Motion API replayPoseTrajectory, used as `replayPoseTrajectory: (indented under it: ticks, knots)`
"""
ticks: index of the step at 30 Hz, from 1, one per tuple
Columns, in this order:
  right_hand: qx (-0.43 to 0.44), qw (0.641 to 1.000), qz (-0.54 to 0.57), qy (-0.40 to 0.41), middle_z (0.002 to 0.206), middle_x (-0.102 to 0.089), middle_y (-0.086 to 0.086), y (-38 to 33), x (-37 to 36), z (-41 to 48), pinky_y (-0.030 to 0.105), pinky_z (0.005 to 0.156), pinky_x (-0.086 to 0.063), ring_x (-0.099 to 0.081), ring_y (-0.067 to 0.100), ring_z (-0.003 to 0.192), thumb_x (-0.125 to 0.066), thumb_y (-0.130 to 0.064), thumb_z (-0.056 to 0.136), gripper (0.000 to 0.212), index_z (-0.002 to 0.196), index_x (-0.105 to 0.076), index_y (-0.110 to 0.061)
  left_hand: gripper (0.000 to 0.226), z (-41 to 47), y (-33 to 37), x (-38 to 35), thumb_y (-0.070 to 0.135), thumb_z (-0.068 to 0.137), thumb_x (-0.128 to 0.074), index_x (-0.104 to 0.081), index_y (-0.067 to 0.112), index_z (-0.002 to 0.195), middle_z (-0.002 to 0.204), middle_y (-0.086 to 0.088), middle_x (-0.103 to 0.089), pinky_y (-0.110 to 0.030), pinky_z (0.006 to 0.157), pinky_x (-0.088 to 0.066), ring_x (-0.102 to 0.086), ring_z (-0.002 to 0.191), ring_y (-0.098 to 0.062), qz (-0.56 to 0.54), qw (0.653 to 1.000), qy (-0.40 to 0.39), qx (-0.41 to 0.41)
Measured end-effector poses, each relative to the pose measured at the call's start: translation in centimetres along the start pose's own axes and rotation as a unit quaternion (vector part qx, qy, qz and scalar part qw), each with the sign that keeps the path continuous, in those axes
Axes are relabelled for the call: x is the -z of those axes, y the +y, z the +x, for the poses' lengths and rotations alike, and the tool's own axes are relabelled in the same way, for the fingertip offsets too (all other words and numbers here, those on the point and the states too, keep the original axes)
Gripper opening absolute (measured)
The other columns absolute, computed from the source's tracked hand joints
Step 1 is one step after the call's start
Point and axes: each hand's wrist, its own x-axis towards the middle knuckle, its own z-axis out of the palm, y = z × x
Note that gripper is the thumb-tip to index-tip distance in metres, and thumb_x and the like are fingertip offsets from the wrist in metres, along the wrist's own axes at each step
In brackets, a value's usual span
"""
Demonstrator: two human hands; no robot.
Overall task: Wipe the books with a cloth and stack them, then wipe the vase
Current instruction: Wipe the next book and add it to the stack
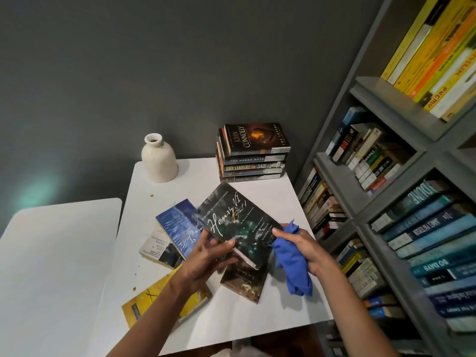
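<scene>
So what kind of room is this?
Probably a home study or reading room: a grey bookshelf crammed with books, a stack of books and a vase on a white table. The left hand holds a dark book, the right hand a blue cloth.

Dark book (237, 222), raised over desk (231, 318): cover reads "Folger Shakespeare Library", "Henry VI Part 1"; smaller lines below too blurred.
Stack (253, 176) at back of desk:
- top book (255, 139), cover: "John Connolly", "The Lovers"
- second spine (247, 159): "The Honda Myth"
- third spine (244, 167): "John Sandford", then "Dark", rest unclear

Brown book (244, 282), flat on desk, upside down: "Adventures", "Tom Sawyer".
Blue book (177, 225): cursive title, not legible.
Bookshelf (386, 99), blue spine (427, 228): "James Patterson", upside down.
</scene>
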Motion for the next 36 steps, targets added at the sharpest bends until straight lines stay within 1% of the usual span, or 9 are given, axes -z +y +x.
replayPoseTrajectory:
  ticks: [3, 8, 12, 16, 21, 24, 29, 33, 36]
  knots:
    - [0.001, 1.000, -0.010, -0.029, 0.073, -0.064, 0.010, -1.3, 1.3, 0.3, 0.026, 0.059, -0.053, -0.062, 0.019, 0.063, -0.078, -0.020, 0.071, 0.025, 0.083, -0.061, -0.007, 0.093, 0.3, 1.5, 1.1, 0.051, 0.049, -0.092, -0.060, 0.009, 0.125, 0.123, -0.015, -0.064, -0.045, 0.090, -0.055, -0.061, 0.112, -0.033, -0.071, 0.997, 0.007, 0.041]
    - [0.000, 0.996, -0.070, -0.052, 0.110, -0.060, 0.030, -3.1, 2.4, 0.9, 0.049, 0.098, -0.043, -0.058, 0.036, 0.097, -0.094, -0.035, 0.049, 0.083, 0.112, -0.058, 0.004, 0.096, 2.1, 4.1, 2.9, 0.069, 0.068, -0.067, -0.050, 0.003, 0.136, 0.138, -0.020, -0.054, -0.052, 0.106, -0.041, -0.049, 0.129, -0.039, -0.082, 0.993, 0.049, 0.065]
    - [0.005, 0.990, -0.131, -0.048, 0.100, -0.062, 0.025, -4.2, 1.6, 1.0, 0.048, 0.095, -0.047, -0.061, 0.034, 0.091, -0.092, -0.035, 0.054, 0.077, 0.112, -0.059, 0.005, 0.073, 2.8, 5.1, 0.8, 0.064, 0.075, -0.069, -0.060, 0.019, 0.130, 0.138, -0.008, -0.058, -0.047, 0.113, -0.033, -0.052, 0.128, -0.025, 0.103, 0.992, 0.064, 0.028]
    - [0.072, 0.985, -0.155, 0.030, 0.105, -0.068, 0.013, -4.1, 0.8, 1.4, 0.034, 0.089, -0.050, -0.065, 0.019, 0.090, -0.070, -0.039, 0.079, 0.040, 0.104, -0.062, -0.008, 0.028, 3.0, 4.1, -0.1, 0.038, 0.097, -0.050, -0.064, 0.020, 0.114, 0.105, -0.007, -0.074, -0.031, 0.073, -0.058, -0.071, 0.091, -0.021, 0.126, 0.986, 0.107, -0.029]
    - [0.176, 0.935, -0.216, 0.218, 0.095, -0.058, 0.001, -3.6, 1.5, 1.5, 0.038, 0.086, -0.045, -0.057, 0.018, 0.092, -0.047, -0.062, 0.087, 0.041, 0.094, -0.054, -0.022, 0.028, 3.2, 3.9, 0.2, 0.034, 0.099, -0.047, -0.061, 0.015, 0.115, 0.103, -0.013, -0.072, -0.030, 0.062, -0.058, -0.072, 0.081, -0.021, 0.092, 0.981, 0.151, -0.081]
    - [0.329, 0.888, -0.271, 0.170, 0.085, -0.058, 0.000, -2.9, -0.2, -0.3, 0.020, 0.070, -0.043, -0.056, 0.003, 0.076, -0.063, -0.026, 0.092, 0.017, 0.091, -0.054, -0.011, 0.029, 3.3, 4.1, -0.1, 0.032, 0.100, -0.047, -0.059, 0.013, 0.118, 0.104, -0.014, -0.071, -0.030, 0.057, -0.058, -0.072, 0.075, -0.020, 0.068, 0.980, 0.163, -0.097]
    - [0.411, 0.763, -0.483, 0.124, 0.099, -0.048, -0.010, 0.7, -2.3, -1.8, 0.016, 0.063, -0.045, -0.055, 0.006, 0.077, -0.058, -0.039, 0.088, 0.018, 0.097, -0.059, -0.023, 0.026, 3.1, 4.0, -0.7, 0.030, 0.100, -0.046, -0.059, 0.012, 0.114, 0.098, -0.015, -0.071, -0.030, 0.056, -0.059, -0.072, 0.070, -0.021, 0.074, 0.977, 0.161, -0.116]
    - [0.415, 0.744, -0.495, 0.169, 0.097, -0.048, -0.009, -1.2, -2.4, -1.0, 0.028, 0.056, -0.046, -0.055, 0.013, 0.070, -0.050, -0.037, 0.089, 0.019, 0.096, -0.054, -0.020, 0.038, 3.2, 3.4, -1.1, 0.038, 0.093, -0.052, -0.057, 0.008, 0.117, 0.101, -0.023, -0.066, -0.031, 0.057, -0.059, -0.069, 0.072, -0.026, 0.085, 0.976, 0.160, -0.119]
    - [0.425, 0.740, -0.497, 0.159, 0.093, -0.047, -0.012, -2.1, -3.9, -1.0, 0.017, 0.057, -0.041, -0.050, 0.006, 0.068, -0.062, -0.025, 0.089, 0.017, 0.095, -0.047, -0.021, 0.046, 3.4, 3.3, -1.7, 0.043, 0.089, -0.055, -0.058, 0.009, 0.120, 0.102, -0.022, -0.066, -0.034, 0.060, -0.059, -0.069, 0.073, -0.027, 0.049, 0.975, 0.181, -0.117]
